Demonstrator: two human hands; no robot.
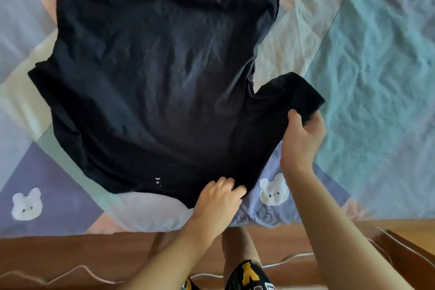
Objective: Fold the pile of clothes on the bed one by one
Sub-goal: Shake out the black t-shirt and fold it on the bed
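Left hand curled, fingers pinching the collar edge of the black shirt; right hand gripping its sleeve, thumb on top.

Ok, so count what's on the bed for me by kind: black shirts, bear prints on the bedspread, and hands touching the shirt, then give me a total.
Black shirts: 1, the black T-shirt
White bear prints: 2, one bear at the left, one bear between the hands
Hands on the shirt: 2, left hand, right hand
Total: 5
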